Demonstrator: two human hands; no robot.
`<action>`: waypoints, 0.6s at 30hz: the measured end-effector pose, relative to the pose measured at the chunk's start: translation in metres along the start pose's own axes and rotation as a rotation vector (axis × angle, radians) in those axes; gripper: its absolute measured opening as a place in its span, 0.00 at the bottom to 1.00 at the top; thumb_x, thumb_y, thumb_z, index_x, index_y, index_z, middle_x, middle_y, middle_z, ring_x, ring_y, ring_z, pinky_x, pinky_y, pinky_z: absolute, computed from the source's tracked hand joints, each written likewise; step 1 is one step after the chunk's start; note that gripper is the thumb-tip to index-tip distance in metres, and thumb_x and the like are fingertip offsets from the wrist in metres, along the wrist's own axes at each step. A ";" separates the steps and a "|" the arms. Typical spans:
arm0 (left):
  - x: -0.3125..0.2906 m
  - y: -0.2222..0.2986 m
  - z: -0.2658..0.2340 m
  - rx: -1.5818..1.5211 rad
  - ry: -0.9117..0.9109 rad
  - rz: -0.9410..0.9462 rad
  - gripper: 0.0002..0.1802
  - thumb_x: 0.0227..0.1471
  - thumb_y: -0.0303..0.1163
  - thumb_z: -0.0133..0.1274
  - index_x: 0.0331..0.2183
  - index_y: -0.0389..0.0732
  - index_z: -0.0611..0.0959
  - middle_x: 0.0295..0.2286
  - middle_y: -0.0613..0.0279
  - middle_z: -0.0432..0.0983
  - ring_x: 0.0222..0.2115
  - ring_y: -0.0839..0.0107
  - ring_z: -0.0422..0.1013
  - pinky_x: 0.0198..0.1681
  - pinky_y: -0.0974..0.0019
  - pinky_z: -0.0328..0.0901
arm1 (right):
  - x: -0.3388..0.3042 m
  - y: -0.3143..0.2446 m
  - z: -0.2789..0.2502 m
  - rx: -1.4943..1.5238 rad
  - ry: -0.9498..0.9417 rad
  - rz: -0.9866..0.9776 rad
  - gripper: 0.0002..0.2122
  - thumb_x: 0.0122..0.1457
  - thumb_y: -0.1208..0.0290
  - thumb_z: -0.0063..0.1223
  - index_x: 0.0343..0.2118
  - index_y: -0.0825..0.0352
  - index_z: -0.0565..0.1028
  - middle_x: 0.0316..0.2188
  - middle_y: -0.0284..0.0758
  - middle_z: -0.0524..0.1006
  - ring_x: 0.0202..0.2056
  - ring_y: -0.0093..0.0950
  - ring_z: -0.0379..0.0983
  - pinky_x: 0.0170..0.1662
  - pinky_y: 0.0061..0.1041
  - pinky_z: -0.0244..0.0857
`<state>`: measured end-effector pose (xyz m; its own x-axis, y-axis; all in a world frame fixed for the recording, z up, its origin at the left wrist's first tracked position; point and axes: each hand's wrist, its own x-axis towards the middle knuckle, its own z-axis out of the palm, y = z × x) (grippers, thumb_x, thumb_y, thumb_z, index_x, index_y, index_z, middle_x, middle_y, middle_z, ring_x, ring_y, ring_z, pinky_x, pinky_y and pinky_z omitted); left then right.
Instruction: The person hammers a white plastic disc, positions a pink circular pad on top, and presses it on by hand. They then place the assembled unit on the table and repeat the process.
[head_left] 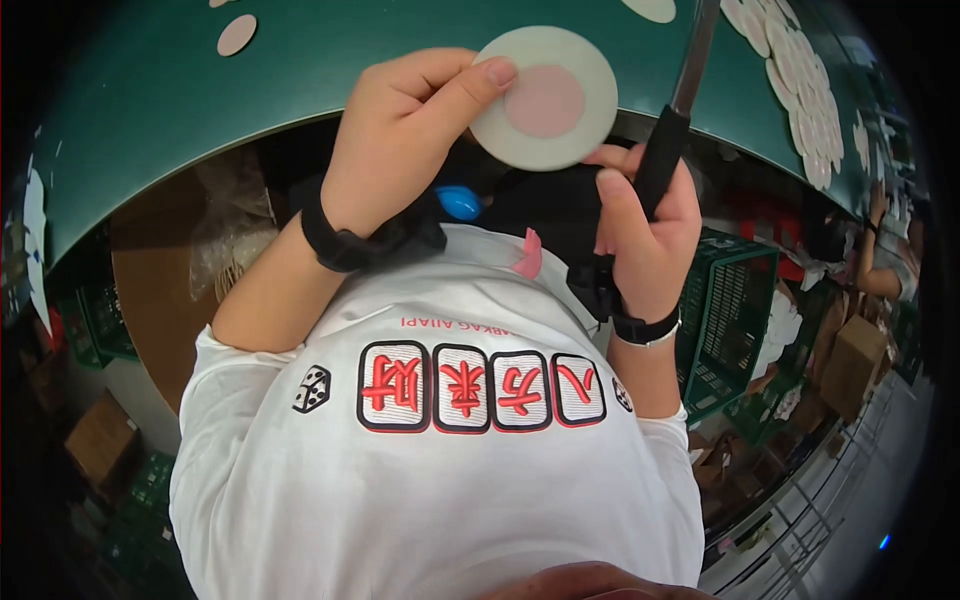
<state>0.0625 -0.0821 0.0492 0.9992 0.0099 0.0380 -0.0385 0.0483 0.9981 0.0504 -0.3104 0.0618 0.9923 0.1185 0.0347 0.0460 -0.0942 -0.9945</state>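
A pale round disc (597,75) with a smaller pink circle (547,102) at its middle is held up at the table's near edge. My left hand (405,140) pinches its left side, thumb on top. In my right hand (655,235) is a long tool with a black handle (663,150) and a flat metal shaft (697,55) pointing away from me; its far end is out of view. A right fingertip is at the disc's lower right rim. Whether the pink circle is a separate piece cannot be made out.
Many pale discs (800,90) lie overlapped on the green table (290,90) at the right. A pinkish disc (237,35) lies far left. Green crates (725,310) and cardboard (855,365) stand at the right below the table. Another person's arm (880,270) shows at the far right.
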 end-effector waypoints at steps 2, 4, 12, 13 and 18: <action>0.000 -0.006 0.007 -0.155 -0.031 -0.108 0.15 0.63 0.40 0.58 0.39 0.36 0.86 0.31 0.65 0.83 0.27 0.75 0.77 0.33 0.71 0.71 | 0.004 -0.004 0.001 0.131 -0.009 0.110 0.07 0.62 0.79 0.58 0.40 0.71 0.72 0.30 0.34 0.80 0.16 0.12 0.62 0.19 0.14 0.57; 0.000 -0.011 0.012 -0.462 -0.075 -0.342 0.18 0.66 0.41 0.55 0.41 0.34 0.85 0.32 0.63 0.83 0.25 0.78 0.77 0.27 0.76 0.72 | 0.006 -0.006 0.000 0.152 0.000 0.110 0.07 0.63 0.79 0.57 0.41 0.70 0.71 0.29 0.34 0.79 0.15 0.12 0.61 0.17 0.14 0.56; -0.001 -0.015 0.015 -0.567 -0.148 -0.515 0.21 0.66 0.42 0.54 0.43 0.31 0.84 0.32 0.61 0.82 0.25 0.78 0.77 0.29 0.77 0.75 | 0.006 -0.005 -0.004 0.358 0.015 0.206 0.08 0.63 0.81 0.55 0.43 0.68 0.71 0.29 0.38 0.78 0.12 0.14 0.59 0.14 0.15 0.53; -0.001 -0.016 0.015 -0.565 -0.150 -0.516 0.21 0.66 0.42 0.54 0.43 0.31 0.84 0.32 0.61 0.82 0.25 0.78 0.77 0.29 0.77 0.75 | 0.007 -0.004 -0.004 0.371 0.018 0.212 0.08 0.63 0.81 0.55 0.43 0.68 0.71 0.29 0.39 0.78 0.12 0.14 0.59 0.14 0.15 0.53; 0.001 -0.017 0.016 -0.613 -0.165 -0.565 0.21 0.67 0.42 0.53 0.43 0.30 0.83 0.33 0.60 0.82 0.26 0.78 0.77 0.29 0.76 0.75 | 0.009 -0.005 -0.004 0.384 0.039 0.227 0.08 0.63 0.81 0.54 0.43 0.67 0.71 0.28 0.40 0.78 0.12 0.13 0.59 0.14 0.14 0.53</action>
<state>0.0643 -0.0990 0.0333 0.8563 -0.3217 -0.4041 0.5165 0.5354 0.6683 0.0595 -0.3125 0.0669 0.9763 0.0996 -0.1923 -0.2122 0.2614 -0.9416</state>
